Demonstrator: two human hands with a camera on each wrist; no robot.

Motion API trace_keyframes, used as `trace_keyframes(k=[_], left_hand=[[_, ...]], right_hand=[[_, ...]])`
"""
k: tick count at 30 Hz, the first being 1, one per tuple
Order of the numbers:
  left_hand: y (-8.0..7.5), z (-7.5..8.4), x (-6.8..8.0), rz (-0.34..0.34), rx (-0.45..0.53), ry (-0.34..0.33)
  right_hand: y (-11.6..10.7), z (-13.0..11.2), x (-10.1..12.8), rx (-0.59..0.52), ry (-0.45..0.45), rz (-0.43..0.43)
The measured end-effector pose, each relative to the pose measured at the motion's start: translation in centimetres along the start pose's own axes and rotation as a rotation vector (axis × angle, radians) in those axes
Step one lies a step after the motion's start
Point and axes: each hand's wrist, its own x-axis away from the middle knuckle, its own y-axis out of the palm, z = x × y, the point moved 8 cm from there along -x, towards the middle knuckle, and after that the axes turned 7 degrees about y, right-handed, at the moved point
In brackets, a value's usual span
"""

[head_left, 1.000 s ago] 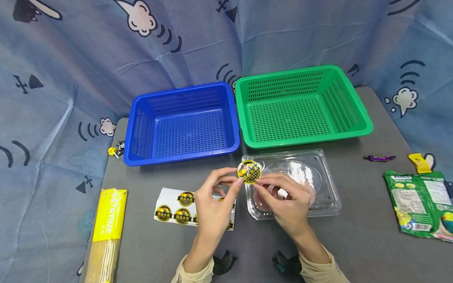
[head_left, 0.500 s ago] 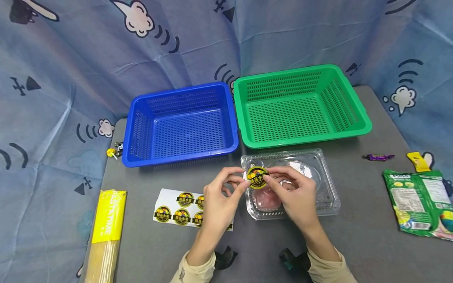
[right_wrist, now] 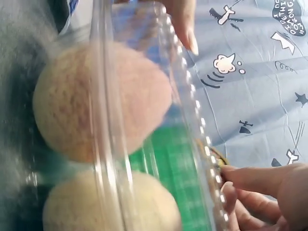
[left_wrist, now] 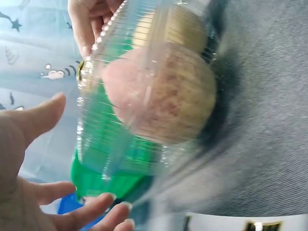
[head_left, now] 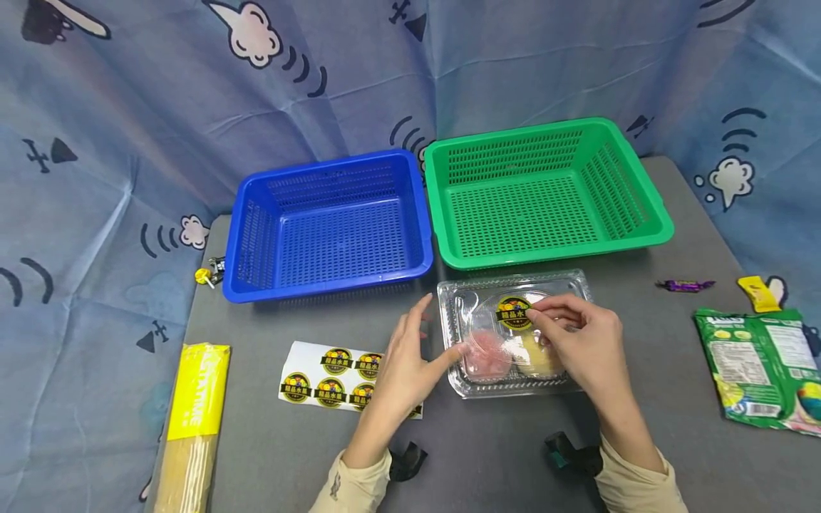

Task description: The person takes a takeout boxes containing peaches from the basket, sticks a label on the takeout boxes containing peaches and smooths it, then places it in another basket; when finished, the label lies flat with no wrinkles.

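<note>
Hands (head_left: 577, 338) on ribbed clear clamshell (head_left: 593, 349)

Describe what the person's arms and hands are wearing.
Both hands are bare: left hand, right hand. No rings or gloves show. Each forearm has a pale cream sleeve ending at the wrist. A dark strapped device with a teal patch sits by the right wrist, a black one by the left.

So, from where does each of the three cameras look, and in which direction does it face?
Head: above the table, facing forward and down at the clear box, blue basket and green basket; both hands and sleeves show.
Left wrist: low beside the box, facing its side; left hand shows.
Right wrist: low at the opposite side; right fingers show.
All share the box and its two round balls.
</note>
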Motion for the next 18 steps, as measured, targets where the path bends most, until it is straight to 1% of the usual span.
trace_keyframes(k=[2,4,9,13,18], left_hand=[[0.6,-0.5,-0.1,-0.043,0.033,-0.024],[1.2,-0.8,-0.2,-0.073,0.066,-0.032],[2.0,-1.1,-0.4,-0.109,0.164,-0.004],[2.4,-1.1,-0.5,-0.118,0.192,0.015],[2.7,-1.3,-0.5,-0.136,0.215,-0.003]], right_hand=[[-0.2,0.3,-0.1,0.034,0.033,-0.016],[-0.3,0.6,-0.1,0.057,0.064,-0.032],[-0.2,0.9,0.0,0.138,0.101,-0.04],[-0.1,0.9,0.0,0.196,0.1,-0.014],[0.0,0.8,0.0,0.257,0.078,0.041]])
